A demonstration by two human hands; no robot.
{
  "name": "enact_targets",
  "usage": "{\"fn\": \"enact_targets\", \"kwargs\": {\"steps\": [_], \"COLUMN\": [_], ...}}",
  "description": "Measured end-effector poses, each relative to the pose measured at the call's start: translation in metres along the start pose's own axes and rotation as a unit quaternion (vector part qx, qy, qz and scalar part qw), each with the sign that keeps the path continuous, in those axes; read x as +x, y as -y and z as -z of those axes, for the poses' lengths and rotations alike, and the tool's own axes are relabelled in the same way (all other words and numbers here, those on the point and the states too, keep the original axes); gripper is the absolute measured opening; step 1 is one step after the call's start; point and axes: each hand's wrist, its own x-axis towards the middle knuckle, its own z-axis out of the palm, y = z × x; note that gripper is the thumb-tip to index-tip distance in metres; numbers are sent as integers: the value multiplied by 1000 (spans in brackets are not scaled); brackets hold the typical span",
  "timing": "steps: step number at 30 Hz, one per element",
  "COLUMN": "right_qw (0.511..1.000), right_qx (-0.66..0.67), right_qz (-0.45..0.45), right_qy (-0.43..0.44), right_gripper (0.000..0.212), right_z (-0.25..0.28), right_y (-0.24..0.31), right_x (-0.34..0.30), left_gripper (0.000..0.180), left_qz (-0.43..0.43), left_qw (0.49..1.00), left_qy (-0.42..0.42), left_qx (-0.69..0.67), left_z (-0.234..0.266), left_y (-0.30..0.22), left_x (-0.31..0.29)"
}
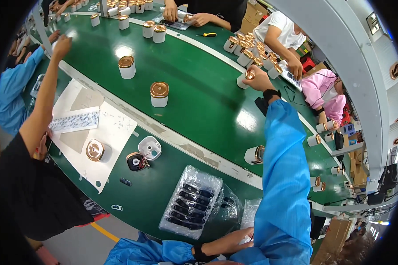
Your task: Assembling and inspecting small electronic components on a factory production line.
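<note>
**Right hand grips a canister across the belt**

The right hand (259,79) is closed, fingers curled over the top of a copper-topped white canister (243,81) at the far edge of the green belt (199,119); whether it is being lifted or set down cannot be told. The left hand (231,244), low in view, is at a pale object (246,239); its grip is partly hidden, so I cannot tell how far it is closed.

Near the left hand, dark oval pieces (190,203) lie in rows on bubble wrap on the table (146,212), with a clear bag (227,204) beside them. Farther left are an opened white shell (150,148) and a black inner unit (136,162).

Beyond, copper-topped canisters (159,94) stand spaced along the belt, and a cluster (252,49) crowds its far side.

Judging by this, the gripped canister looks assembled outside but not yet released; the opened one remains apart, and the loose ovals appear unfitted.
</note>
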Motion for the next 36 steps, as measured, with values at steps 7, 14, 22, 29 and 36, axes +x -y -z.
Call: {"fn": "enact_targets", "kwargs": {"steps": [7, 14, 22, 29, 36], "right_qw": [982, 973, 997, 980, 962], "right_qx": [8, 30, -48, -193, -11], "right_qz": [187, 212, 55, 35, 270], "right_qy": [-20, -84, -15, -40, 50], "right_gripper": [52, 45, 54, 73, 88], "right_z": [19, 40, 7, -2, -37], "right_y": [18, 51, -16, 72, 231], "right_x": [-45, -95, -54, -70, -109], "left_gripper": [49, 52, 50, 41, 42], "left_qz": [-87, -79, -76, -80, -82], "left_qw": [993, 996, 995, 994, 993], "left_qy": [-71, -47, -36, -48, -43], "left_qx": [26, 23, 45, 50, 67], "left_z": [-10, -8, -11, -7, -5], "left_y": [7, 6, 5, 5, 3], "left_x": [0, 0, -1, -2, -2]}}
